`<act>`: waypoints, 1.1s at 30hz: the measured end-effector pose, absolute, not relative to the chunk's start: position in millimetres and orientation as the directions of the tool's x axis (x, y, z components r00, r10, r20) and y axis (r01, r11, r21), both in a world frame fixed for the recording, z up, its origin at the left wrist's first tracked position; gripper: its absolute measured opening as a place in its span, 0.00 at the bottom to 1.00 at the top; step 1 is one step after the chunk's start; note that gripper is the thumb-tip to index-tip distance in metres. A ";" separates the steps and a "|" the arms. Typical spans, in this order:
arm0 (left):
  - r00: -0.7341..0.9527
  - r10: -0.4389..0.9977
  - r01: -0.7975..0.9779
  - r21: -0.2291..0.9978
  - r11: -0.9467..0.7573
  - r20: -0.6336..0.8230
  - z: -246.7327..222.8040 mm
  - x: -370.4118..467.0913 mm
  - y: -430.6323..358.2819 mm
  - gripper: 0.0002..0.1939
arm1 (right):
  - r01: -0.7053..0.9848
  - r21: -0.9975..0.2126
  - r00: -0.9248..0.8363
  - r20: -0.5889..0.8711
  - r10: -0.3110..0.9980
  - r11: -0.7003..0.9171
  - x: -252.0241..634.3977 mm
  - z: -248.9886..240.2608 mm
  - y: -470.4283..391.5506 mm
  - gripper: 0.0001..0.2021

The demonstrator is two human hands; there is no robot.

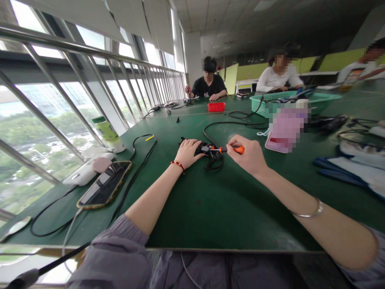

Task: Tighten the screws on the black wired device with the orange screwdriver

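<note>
On the green table [192, 200] lies a small black device [205, 149] with coloured wires showing at its right side. My left hand [188, 153] is closed round the left part of this device and presses it against the table. My right hand [247, 154] grips an orange and black screwdriver [240, 149] held nearly level. The screwdriver's thin shaft points left, and its tip is at the device beside my left thumb; exactly where it touches is too small to tell. A black cable [215, 163] curls just below the device.
A phone [104, 184], a white power bank [81, 171] and a green cup [108, 134] stand left. Ahead are a red box [216, 107] and green basket [326, 101]. A pink phone [281, 136] is at right. Cables cross the table; people sit across.
</note>
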State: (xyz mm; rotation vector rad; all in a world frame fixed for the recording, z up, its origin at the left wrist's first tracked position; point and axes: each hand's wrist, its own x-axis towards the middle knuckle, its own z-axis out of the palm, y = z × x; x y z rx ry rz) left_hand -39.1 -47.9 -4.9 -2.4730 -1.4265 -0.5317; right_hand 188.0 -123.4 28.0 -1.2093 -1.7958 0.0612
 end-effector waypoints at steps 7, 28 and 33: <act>0.460 0.782 0.870 -0.037 -0.491 0.420 -5.6 -39.2 -48.5 0.27 | 0.693 -0.499 -0.066 0.674 0.736 0.520 187.3 28.8 -125.0 0.07; 0.434 0.791 0.892 -0.085 -0.443 0.432 -1.7 -29.2 -57.5 0.23 | 0.639 -0.447 -0.028 0.800 0.599 0.626 190.1 29.9 -122.7 0.17; 0.429 0.785 0.897 -0.105 -0.430 0.446 0.4 -24.0 -61.7 0.23 | 0.672 -0.440 -0.026 0.790 0.613 0.596 190.5 32.7 -123.6 0.09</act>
